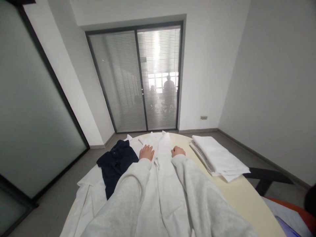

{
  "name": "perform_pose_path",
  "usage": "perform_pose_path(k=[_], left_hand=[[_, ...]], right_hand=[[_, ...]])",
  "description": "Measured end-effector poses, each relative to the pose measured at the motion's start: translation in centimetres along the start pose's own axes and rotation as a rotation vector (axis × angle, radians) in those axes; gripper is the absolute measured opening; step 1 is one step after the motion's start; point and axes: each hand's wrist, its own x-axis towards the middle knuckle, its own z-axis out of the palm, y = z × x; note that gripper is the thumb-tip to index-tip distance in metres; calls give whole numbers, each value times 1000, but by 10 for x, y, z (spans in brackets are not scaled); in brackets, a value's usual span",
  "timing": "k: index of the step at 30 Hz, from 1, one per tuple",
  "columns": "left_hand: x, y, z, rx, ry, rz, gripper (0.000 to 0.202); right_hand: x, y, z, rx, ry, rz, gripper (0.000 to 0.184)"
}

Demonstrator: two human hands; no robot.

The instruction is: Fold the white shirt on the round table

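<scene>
White shirt (170, 192) lies lengthwise on a cream counter (247, 200)

The left hand (146, 152) rests on the upper part of the shirt, palm down and open, its fingers slightly apart and gripping nothing that shows. The right hand (178, 150) is at the shirt's right edge with its fingers curled in; whether it pinches any cloth cannot be told. Both wrists come out of light grey sleeves (128, 187), which reach forward from the near side and cover parts of the shirt.

Between the forearms the shirt runs toward the far edge of the counter, with a seam down its middle and small creases near the left hand. Just left of that hand sits a navy garment (117, 159), loosely bunched. White cloth (86, 181) lies underneath it and spreads along the left side of the counter.

To the right, apart from the right hand, is a stack of folded white cloth (219, 156), its outer corner reaching past the counter's edge. Below that corner, something black (269, 176) shows, with papers (283, 210) and an orange item (306, 214) nearer the bottom.

Farther off, a glass door (133, 79) with blinds stands in a dark frame; two dim figures (169, 87) show behind its right panel.
</scene>
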Motion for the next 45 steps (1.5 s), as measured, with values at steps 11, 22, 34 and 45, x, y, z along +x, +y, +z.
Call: perform_pose_path(k=[11, 22, 34, 45], left_hand=[[-3, 6, -7, -12, 60, 116, 42], [-3, 10, -5, -127, -74, 343, 36], [-9, 13, -23, -245, 43, 333, 30], [-8, 20, -14, -391, -108, 479, 30]], right_hand=[[-14, -15, -7, 8, 159, -247, 46], [-21, -26, 11, 42, -208, -585, 51], [-15, -21, 7, 312, 16, -579, 37], [6, -20, 4, -99, 53, -531, 49]])
